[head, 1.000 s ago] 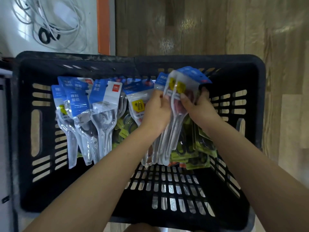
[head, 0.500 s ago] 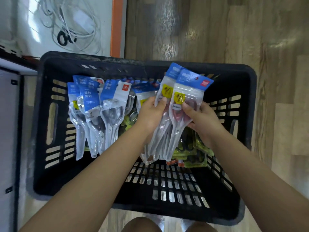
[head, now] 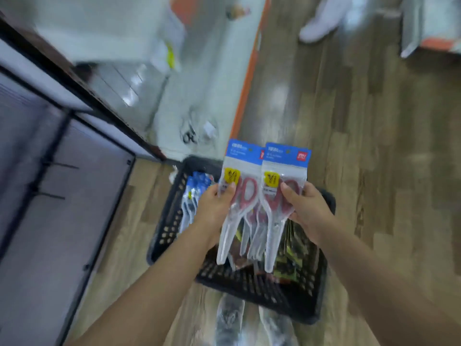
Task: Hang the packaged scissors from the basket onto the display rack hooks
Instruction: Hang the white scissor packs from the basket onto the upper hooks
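- Two fans of packaged scissors, one per hand: my left hand (head: 216, 208) pinches the left packet (head: 240, 196) with the thumb across its front, and my right hand (head: 305, 208) clamps the right packet (head: 277, 196) the same way. More packets sit stacked behind each front one, though I cannot count them through the blur.
- I grip at the handle end, below the blue header cards (head: 288, 156), so the tops with the hang holes stay bare and ready for a hook.
- The blade ends hang down over the black basket (head: 262, 290), which stands on the wood floor (head: 361, 121) right under my arms; lifting straight up keeps the bundles from snagging on the rest.
- More packets stay in the basket: a blue-topped row (head: 197, 191) leaning at its left side, and yellow-green ones (head: 291, 260) at the right.
- The dark frame with panels (head: 62, 171) to my left may be the rack, but I see no hooks clearly, so I judge that I must turn towards them next.
- Holding them side by side and face up lets me check that the headers line up before hanging.
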